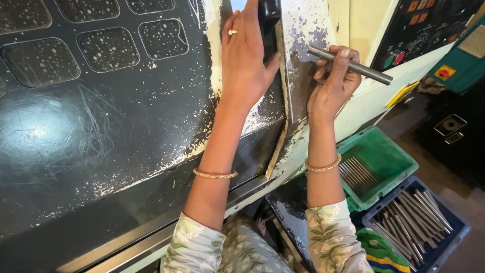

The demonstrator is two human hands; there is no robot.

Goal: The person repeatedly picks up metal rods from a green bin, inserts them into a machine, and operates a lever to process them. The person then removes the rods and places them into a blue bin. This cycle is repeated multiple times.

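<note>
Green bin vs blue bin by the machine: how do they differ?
The green bin is nearer the machine and holds a small, neatly aligned bundle of rods, with much of its floor bare. The blue bin is nearer the camera's lower right, and its rods lie loosely criss-crossed over most of the floor. Both hold grey metal rods like the rod in the right hand.

At the top centre, a black handle (269, 20) is gripped by the left hand (246, 55); a metal rod (350, 65) is held by the right hand (332, 83) above a green bin (389, 156).
</note>
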